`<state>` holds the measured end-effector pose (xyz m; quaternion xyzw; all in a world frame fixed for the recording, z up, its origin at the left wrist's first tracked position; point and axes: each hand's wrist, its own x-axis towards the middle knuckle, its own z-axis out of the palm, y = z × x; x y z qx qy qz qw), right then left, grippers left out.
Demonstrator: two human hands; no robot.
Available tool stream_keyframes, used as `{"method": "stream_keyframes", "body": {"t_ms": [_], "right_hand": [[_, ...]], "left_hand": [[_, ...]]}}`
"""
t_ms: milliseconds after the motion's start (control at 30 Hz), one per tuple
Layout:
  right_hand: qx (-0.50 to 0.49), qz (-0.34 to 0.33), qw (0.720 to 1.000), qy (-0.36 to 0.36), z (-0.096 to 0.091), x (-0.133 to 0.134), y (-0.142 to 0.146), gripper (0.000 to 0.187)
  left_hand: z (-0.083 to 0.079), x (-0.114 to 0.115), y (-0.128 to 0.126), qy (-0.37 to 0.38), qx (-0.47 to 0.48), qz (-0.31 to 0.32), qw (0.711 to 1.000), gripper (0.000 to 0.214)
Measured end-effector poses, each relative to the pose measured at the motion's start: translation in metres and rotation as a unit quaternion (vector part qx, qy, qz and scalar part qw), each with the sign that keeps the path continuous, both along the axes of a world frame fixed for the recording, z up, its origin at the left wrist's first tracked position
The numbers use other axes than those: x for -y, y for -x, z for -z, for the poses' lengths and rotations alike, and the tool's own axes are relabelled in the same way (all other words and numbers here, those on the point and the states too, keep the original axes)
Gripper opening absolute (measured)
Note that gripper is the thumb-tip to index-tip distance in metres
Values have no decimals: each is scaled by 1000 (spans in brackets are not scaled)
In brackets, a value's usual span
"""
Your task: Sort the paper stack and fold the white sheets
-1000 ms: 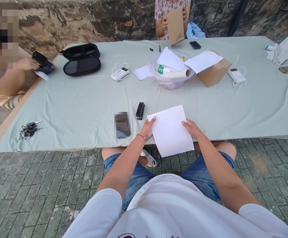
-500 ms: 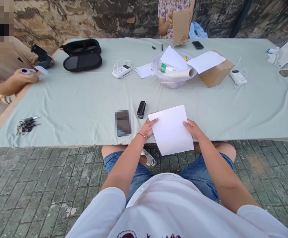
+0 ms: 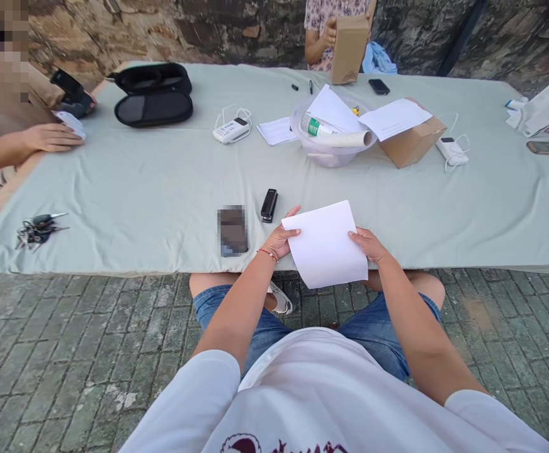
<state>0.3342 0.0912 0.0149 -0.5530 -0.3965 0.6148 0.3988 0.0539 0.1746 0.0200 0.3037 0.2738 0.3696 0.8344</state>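
Note:
White paper (image 3: 327,246), blank on the side facing me, is held between my two hands over the table's near edge. My left hand (image 3: 282,238) grips its left side, thumb on top and a finger stretched out past the upper left corner. On the right side, my right hand (image 3: 367,244) pinches the edge with the thumb on top; its other fingers are partly hidden beneath. Whether it is one sheet or several, I cannot tell. A black stapler (image 3: 269,205) lies just beyond my left hand. Left of it rests a blurred-out dark rectangular object (image 3: 233,230).
A clear plastic basin (image 3: 333,151) holds papers, a bottle and a roll. Beside it stands a cardboard box (image 3: 411,143) under a sheet. Keys (image 3: 38,230), an open black case (image 3: 154,108) and white corded devices (image 3: 232,130) lie about the pale tablecloth. Other people sit around the table.
The fingers of my left hand have stretched out beyond the paper's upper left corner. The person at left has lowered a hand flat to the table. The person opposite has turned the cardboard box.

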Motion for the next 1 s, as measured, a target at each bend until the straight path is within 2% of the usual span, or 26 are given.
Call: {"method": "stream_keyframes", "body": {"t_ms": [100, 233, 367, 500, 667, 867, 1000], "right_hand": [[15, 7, 1000, -6, 1, -1, 1, 48], [94, 30, 994, -55, 4, -1, 6, 47], [156, 23, 984, -83, 6, -1, 7, 46], [164, 32, 983, -76, 7, -2, 6, 46], [142, 57, 985, -75, 7, -1, 9, 46], [156, 67, 982, -82, 4, -1, 11, 44], [164, 69, 981, -78, 1, -1, 11, 44]], "left_hand": [[1, -1, 0, -10, 9, 12, 1000, 71], [4, -2, -1, -23, 9, 26, 999, 54], [8, -2, -3, -24, 0, 23, 999, 48], [13, -3, -5, -22, -8, 14, 1000, 51], [17, -6, -6, -10, 0, 0, 1000, 67], [15, -5, -5, -6, -6, -7, 1000, 51], [14, -4, -4, -11, -9, 0, 1000, 48]]}}
